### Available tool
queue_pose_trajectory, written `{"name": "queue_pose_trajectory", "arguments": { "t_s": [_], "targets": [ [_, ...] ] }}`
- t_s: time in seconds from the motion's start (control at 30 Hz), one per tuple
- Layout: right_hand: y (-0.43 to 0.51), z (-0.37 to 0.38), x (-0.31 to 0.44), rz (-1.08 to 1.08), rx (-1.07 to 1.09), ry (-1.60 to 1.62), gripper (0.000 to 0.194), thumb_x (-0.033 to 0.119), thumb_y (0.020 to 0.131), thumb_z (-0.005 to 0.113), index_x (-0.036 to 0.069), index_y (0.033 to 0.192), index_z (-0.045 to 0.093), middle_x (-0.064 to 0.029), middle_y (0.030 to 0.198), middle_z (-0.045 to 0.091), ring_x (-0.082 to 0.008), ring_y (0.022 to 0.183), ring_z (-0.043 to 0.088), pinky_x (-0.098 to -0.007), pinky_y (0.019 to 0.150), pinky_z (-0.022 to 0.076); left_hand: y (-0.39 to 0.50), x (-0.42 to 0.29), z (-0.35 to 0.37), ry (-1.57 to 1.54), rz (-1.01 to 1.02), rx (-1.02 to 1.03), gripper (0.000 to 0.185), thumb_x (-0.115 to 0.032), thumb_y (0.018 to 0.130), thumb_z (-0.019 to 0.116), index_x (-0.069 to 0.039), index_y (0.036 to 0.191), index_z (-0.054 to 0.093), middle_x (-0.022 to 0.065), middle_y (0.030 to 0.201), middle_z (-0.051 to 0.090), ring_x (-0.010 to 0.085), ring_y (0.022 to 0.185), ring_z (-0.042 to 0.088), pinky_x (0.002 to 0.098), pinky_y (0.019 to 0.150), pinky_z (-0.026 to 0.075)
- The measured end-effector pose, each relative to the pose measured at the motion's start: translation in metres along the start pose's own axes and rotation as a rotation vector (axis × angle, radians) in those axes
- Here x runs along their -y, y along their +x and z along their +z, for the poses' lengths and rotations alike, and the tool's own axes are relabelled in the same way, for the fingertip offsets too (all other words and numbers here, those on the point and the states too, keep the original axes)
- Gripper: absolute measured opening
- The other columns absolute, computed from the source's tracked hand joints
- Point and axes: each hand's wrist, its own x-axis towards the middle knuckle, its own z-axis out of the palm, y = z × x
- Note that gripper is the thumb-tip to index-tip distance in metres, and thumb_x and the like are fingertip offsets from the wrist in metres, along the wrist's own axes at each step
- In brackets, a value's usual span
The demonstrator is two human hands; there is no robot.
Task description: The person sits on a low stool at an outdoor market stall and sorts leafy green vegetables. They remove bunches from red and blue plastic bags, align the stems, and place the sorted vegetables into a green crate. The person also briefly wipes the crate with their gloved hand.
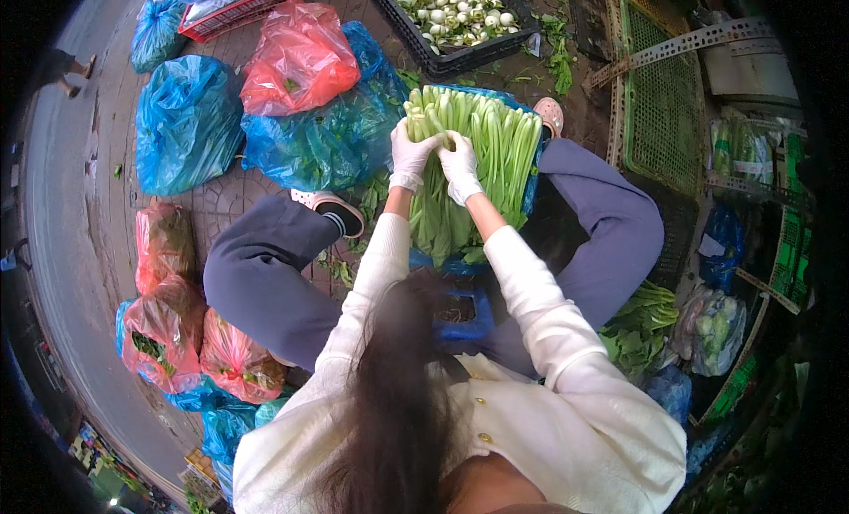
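Observation:
A thick pile of leafy green vegetables (501,136) with long pale stalks lies before me on blue plastic, cut ends away from me and leaves towards me. My left hand (412,154), in a white glove, grips stalks at the pile's left side, near the cut ends. Close beside it, my right hand (459,162), gloved too, pinches stalks between thumb and fingers. The two thumbs nearly meet. Most of my fingertips are hidden among the stalks. Under the near edge of the pile shows a blue plastic stool (464,321).
Beyond the pile stands a black crate (451,66) of small white round vegetables. To the left are blue bags (189,126), a red bag (298,56) and pink bags (162,335), with a road (60,248) beyond. A green mesh rack (663,96) and loose greens (640,321) flank my right.

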Motion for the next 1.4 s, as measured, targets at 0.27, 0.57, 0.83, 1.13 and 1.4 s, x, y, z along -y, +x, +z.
{"name": "queue_pose_trajectory", "arguments": {
  "t_s": [0.27, 0.57, 0.83, 1.13, 1.4],
  "targets": [
    [-0.007, 0.019, 0.013, 0.099, 0.014, 0.016, 0.040, 0.025, 0.077, 0.065, 0.001, 0.109, 0.060, -0.0210, 0.104, 0.061, -0.0372, 0.099, 0.059, -0.0409, 0.084, 0.0466, 0.016, 0.000, 0.000, -0.305, -0.060, 0.073, 0.073, -0.012, 0.063, 0.084, -0.002, 0.123, 0.044, 0.0075, 0.110, 0.058, 0.0161, 0.097, 0.056, 0.0298, 0.085, 0.047],
    [-0.006, 0.017, 0.020, -0.112, -0.037, -0.182, 0.026, 0.012, 0.075, 0.063, -0.002, 0.097, 0.063, -0.0187, 0.105, 0.056, -0.0350, 0.098, 0.056, -0.0387, 0.084, 0.0463, 0.032, 0.007, -0.008, -0.242, -0.171, 0.269, 0.058, -0.006, 0.066, 0.078, -0.004, 0.117, 0.050, 0.0059, 0.107, 0.060, 0.0154, 0.092, 0.059, 0.0295, 0.080, 0.049],
    [0.006, 0.025, 0.029, 0.235, -0.115, -0.017, 0.018, 0.014, 0.083, 0.057, 0.003, 0.097, 0.061, -0.0191, 0.080, 0.066, -0.0335, 0.074, 0.064, -0.0414, 0.070, 0.0493, 0.019, 0.002, -0.011, -0.426, -0.255, 0.051, 0.071, -0.008, 0.063, 0.080, -0.002, 0.122, 0.042, 0.0108, 0.105, 0.061, 0.0174, 0.084, 0.062, 0.0300, 0.078, 0.051],
    [0.004, 0.010, 0.021, -0.090, -0.153, -0.125, 0.032, 0.008, 0.074, 0.066, 0.002, 0.104, 0.058, -0.0164, 0.091, 0.060, -0.0293, 0.085, 0.058, -0.0396, 0.079, 0.0460, 0.027, 0.008, -0.007, -0.065, -0.051, 0.196, 0.044, 0.001, 0.067, 0.072, -0.003, 0.109, 0.059, 0.0058, 0.104, 0.065, 0.0158, 0.092, 0.061, 0.0299, 0.084, 0.049],
    [0.011, -0.004, 0.005, 0.123, -0.008, 0.258, 0.031, 0.003, 0.077, 0.067, 0.003, 0.106, 0.057, -0.0102, 0.091, 0.063, -0.0199, 0.081, 0.060, -0.0319, 0.075, 0.0489, 0.001, -0.020, -0.008, -0.106, -0.136, 0.164, 0.078, -0.019, 0.059, 0.084, -0.005, 0.126, 0.045, 0.0090, 0.116, 0.059, 0.0188, 0.107, 0.055, 0.0296, 0.094, 0.043]
  ]
}}
